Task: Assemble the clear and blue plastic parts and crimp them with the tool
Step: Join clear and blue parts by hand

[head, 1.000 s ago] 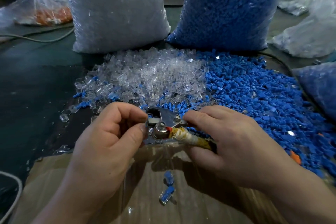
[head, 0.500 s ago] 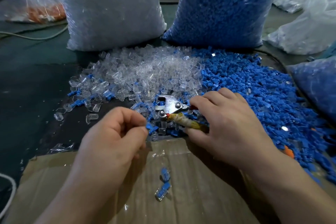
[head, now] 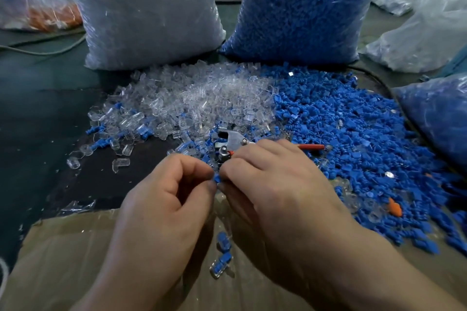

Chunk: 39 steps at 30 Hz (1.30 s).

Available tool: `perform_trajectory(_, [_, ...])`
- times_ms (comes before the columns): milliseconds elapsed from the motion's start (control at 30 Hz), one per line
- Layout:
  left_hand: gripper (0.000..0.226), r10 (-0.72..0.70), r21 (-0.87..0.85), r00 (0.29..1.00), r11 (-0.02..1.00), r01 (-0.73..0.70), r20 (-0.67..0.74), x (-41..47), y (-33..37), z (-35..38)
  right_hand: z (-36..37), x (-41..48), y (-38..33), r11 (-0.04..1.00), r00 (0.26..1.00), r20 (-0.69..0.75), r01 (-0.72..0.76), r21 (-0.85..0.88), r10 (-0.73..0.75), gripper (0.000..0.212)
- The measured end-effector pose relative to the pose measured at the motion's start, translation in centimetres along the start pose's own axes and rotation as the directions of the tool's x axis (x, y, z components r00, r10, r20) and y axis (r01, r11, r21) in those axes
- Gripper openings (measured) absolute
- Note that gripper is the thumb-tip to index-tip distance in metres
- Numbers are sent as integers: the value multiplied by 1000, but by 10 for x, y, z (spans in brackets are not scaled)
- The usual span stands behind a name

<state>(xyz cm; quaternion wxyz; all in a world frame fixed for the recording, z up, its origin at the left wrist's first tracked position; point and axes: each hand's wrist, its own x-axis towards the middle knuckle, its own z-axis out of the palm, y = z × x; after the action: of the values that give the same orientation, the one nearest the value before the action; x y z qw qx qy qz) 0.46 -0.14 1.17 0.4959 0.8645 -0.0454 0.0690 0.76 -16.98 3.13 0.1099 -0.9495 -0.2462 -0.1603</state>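
My left hand (head: 161, 212) and my right hand (head: 275, 192) meet fingertip to fingertip over the front edge of the piles. Between them they pinch a small blue part (head: 216, 179); any clear part there is hidden by the fingers. The metal crimping tool (head: 233, 142) lies on the parts just beyond my right hand, its red handle (head: 310, 147) sticking out to the right. The loose clear parts (head: 192, 101) are heaped in the middle, the loose blue parts (head: 341, 129) to the right. Two assembled clear-and-blue pieces (head: 221, 252) lie on the cardboard (head: 75, 260) below my hands.
A big bag of clear parts (head: 141, 7) and a big bag of blue parts (head: 303, 5) stand behind the piles. Another blue-filled bag (head: 439, 113) sits at the right edge. An orange piece (head: 395, 207) lies in the blue pile. A cable (head: 50, 48) crosses the dark table at left.
My right hand has let go of the tool, which now lies on the pile. That hand moved back toward me and joined my left hand on the blue part.
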Motion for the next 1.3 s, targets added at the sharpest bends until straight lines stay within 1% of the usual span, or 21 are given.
perform_trajectory(100, [7,57,-93,998,994,-59,-29,-1,4,-2,-1,-3,1,997,999,-45,-6,82,10,8])
perform_trajectory(167, [22,-15,-198,1000,980,15,-2,1,5,-5,-1,-2,1,993,997,-82,9,114,1,9])
perform_trajectory(233, [46,-89,-228,985,966,122,148,3,3,-7,-2,0,-1,991,995,-88,59,124,-48,16])
perform_trajectory(267, [51,-112,-231,971,960,161,213,4,1,-8,-3,1,-2,987,994,-78,80,136,-70,18])
perform_trajectory(333, [56,-93,-240,963,958,156,255,6,-4,-11,-6,1,-7,975,997,-60,66,211,-54,20])
perform_trajectory(367, [52,-44,-267,969,957,111,245,6,-6,-13,-6,1,-10,957,999,-40,-16,291,29,21])
perform_trajectory(400, [50,32,-280,973,959,35,229,6,-7,-14,-8,0,-14,897,988,30,-150,416,152,22])
perform_trajectory(433, [47,125,-273,967,960,-61,224,6,-6,-15,-12,0,-17,759,955,151,-294,581,254,22])
perform_trajectory(467, [43,210,-253,951,956,-150,226,4,-4,-15,-15,1,-17,570,906,286,-419,707,311,22])
perform_trajectory(500, [40,261,-235,939,950,-207,226,3,-3,-16,-18,1,-15,399,850,410,-520,755,331,23])
perform_trajectory(533, [37,278,-218,935,948,-231,218,2,-2,-17,-23,1,-11,376,824,464,-563,736,325,27])
perform_trajectory(567, [36,271,-202,943,951,-232,194,2,-3,-18,-28,-1,-5,446,813,467,-582,680,349,33])
perform_trajectory(600, [33,248,-192,956,957,-216,158,4,-5,-21,-34,-4,3,570,814,424,-581,581,398,36])
perform_trajectory(667, [25,175,-190,978,970,-151,114,9,-10,-28,-48,-10,20,807,827,313,-543,231,466,37])
perform_trajectory(733, [25,140,-103,976,987,-124,165,13,-14,-34,-59,-14,27,860,787,367,-504,-81,496,42])
perform_trajectory(800, [23,137,60,950,985,-160,281,13,-14,-35,-57,-16,23,872,743,462,-452,-188,484,45])
perform_trajectory(933, [16,122,293,882,915,-278,455,11,-11,-31,-39,-17,10,916,753,524,-357,-184,398,39])
perform_trajectory(1067, [16,172,321,829,865,-386,532,9,-8,-30,-28,-14,14,927,778,515,-362,-99,359,18])
perform_trajectory(1167, [13,173,332,801,845,-420,573,6,-5,-29,-18,-10,13,935,822,462,-349,-54,334,12])
perform_trajectory(1233, [16,178,328,811,850,-412,557,7,-5,-30,-12,-8,10,930,850,409,-368,7,333,13])
perform_trajectory(1300, [23,170,291,857,893,-342,486,9,-6,-31,-9,-8,9,902,861,369,-416,115,350,13])
